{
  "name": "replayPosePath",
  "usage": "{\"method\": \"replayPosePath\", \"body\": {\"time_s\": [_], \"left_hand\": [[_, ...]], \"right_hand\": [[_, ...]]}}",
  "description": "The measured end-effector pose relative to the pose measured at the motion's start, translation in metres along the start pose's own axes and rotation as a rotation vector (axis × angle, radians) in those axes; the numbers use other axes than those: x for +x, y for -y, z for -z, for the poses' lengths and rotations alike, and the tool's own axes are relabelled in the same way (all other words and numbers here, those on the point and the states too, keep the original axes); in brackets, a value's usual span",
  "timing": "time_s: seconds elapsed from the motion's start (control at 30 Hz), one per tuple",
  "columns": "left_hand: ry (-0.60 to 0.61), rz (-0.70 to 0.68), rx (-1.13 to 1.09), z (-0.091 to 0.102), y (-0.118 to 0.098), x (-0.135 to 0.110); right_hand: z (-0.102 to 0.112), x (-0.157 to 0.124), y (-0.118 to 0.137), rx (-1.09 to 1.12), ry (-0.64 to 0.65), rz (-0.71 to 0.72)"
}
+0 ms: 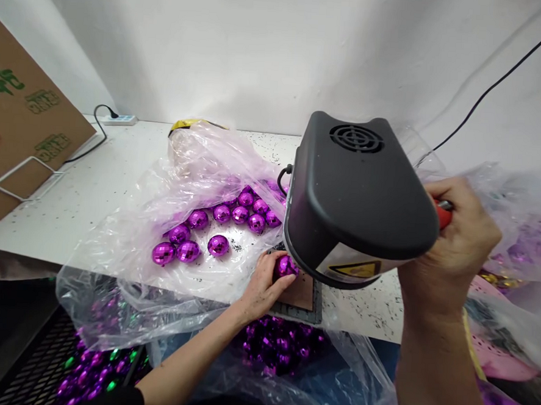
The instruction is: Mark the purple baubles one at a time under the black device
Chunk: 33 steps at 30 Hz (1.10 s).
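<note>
My left hand point(265, 281) pinches a shiny purple faceted ball point(285, 266) and holds it under the black machine head point(357, 198), just above the brown pad on the machine's base point(302, 297). My right hand point(456, 238) is closed round a red handle point(444, 213) at the right side of that machine head. Several more purple balls point(221, 224) lie loose on a clear plastic sheet point(168, 221) to the left.
A cardboard box point(23, 120) leans at the far left, with a power strip point(120, 119) and black cable at the wall. Bags of purple balls point(280, 347) hang below the white table's point(92, 191) front edge. More plastic bags point(520, 242) lie on the right.
</note>
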<state>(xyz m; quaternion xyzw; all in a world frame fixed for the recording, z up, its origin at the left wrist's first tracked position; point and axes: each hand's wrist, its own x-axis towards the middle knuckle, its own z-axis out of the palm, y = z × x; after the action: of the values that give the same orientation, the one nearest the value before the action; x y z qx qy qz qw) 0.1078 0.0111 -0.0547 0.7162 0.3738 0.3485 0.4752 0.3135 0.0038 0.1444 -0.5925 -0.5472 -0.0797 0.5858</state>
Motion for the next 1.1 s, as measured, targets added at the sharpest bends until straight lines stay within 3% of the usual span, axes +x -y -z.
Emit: {"method": "replayPosePath", "body": {"time_s": [0.17,0.4,0.63,0.83,1.1], "left_hand": [[-0.120,0.026,-0.111,0.012,0.001,-0.007],[-0.107,0.080,-0.175,0.010,-0.005,-0.001],[-0.027,-0.056,0.040,-0.003,-0.002,-0.001],[-0.074,-0.149,0.237,-0.006,0.006,0.000],[0.124,-0.118,0.235,-0.005,-0.004,0.002]], "right_hand": [[-0.001,0.001,0.001,-0.008,-0.004,-0.003],[-0.001,0.002,-0.001,-0.024,-0.016,-0.023],[0.001,0.003,0.002,-0.023,0.007,-0.031],[0.000,0.005,0.002,0.015,0.009,-0.001],[0.001,0.004,0.005,0.076,0.032,-0.015]]}}
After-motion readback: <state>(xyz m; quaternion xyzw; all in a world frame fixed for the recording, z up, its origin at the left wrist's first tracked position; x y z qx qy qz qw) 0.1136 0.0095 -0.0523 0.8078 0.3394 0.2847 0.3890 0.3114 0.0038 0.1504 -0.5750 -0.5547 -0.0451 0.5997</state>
